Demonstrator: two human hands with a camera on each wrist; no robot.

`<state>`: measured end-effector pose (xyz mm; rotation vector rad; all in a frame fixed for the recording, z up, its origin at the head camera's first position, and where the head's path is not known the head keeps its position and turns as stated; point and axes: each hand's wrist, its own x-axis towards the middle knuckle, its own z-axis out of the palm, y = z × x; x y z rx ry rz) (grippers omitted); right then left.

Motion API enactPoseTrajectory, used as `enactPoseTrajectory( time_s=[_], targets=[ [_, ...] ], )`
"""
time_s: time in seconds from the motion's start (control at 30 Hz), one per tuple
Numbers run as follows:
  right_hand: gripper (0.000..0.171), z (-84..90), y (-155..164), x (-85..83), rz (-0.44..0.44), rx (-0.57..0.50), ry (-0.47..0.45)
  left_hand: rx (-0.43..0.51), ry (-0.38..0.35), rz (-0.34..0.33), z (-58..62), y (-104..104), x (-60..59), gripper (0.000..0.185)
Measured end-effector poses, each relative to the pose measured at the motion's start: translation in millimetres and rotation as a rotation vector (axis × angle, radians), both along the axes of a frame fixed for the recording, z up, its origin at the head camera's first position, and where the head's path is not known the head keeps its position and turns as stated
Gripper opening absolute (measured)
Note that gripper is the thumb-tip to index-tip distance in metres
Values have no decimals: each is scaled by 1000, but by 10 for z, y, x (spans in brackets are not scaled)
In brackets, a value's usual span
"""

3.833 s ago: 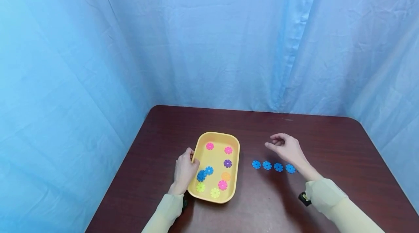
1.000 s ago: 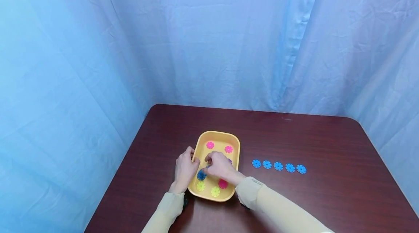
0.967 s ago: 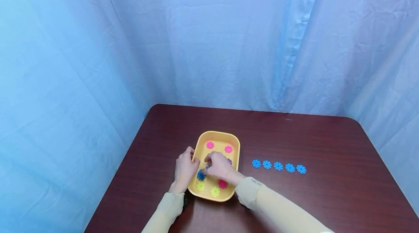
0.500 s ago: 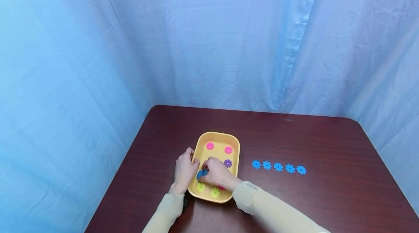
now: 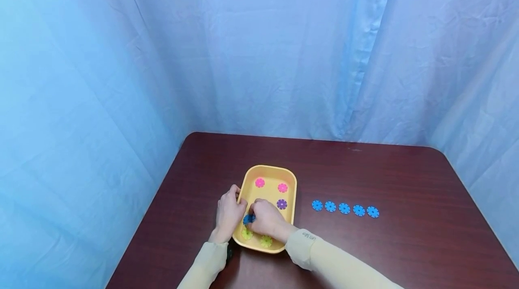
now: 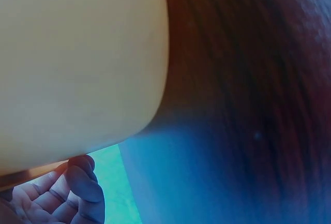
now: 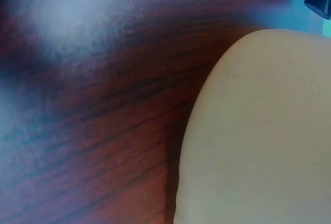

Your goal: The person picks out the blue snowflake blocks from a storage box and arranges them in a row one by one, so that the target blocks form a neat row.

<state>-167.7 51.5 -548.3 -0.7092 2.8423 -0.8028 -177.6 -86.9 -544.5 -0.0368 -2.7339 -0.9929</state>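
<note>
1. In the yellow tray [image 5: 290,180], near its left wall, the right hand [image 5: 265,220] was curled over a blue disc [image 5: 248,219], fingertips apparently pinching it.
2. The left hand [image 5: 228,213] gripped the tray's left rim, fingers curled over the edge, as the left-wrist view also showed.
3. The disc looked thin and flat on the tray floor, so the pinch could slip and drop it back.
4. The knuckles sat close to the green disc [image 5: 246,234] and yellow disc [image 5: 266,241], so a careless lift might knock them.
5. The right forearm crossed the tray's near corner; dragging it could shift the tray.
6. Five blue discs [image 5: 344,208] lay in a row on the table [image 5: 405,181], well apart.
</note>
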Motion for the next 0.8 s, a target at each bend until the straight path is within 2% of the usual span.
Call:
enactPoseTrajectory(
  time_s=[0.27,0.57,0.8],
  targets=[
    [23,5,-18,-1,-1,84,78,-9,13,4,8,-5,5,16],
    [26,65,65,-58,-57,5,-21,-9,20,4,7,-1,-5,16],
    [28,136,145,-88,-88,-8,17,-7,24,5,-1,7,2,15]
  ],
)
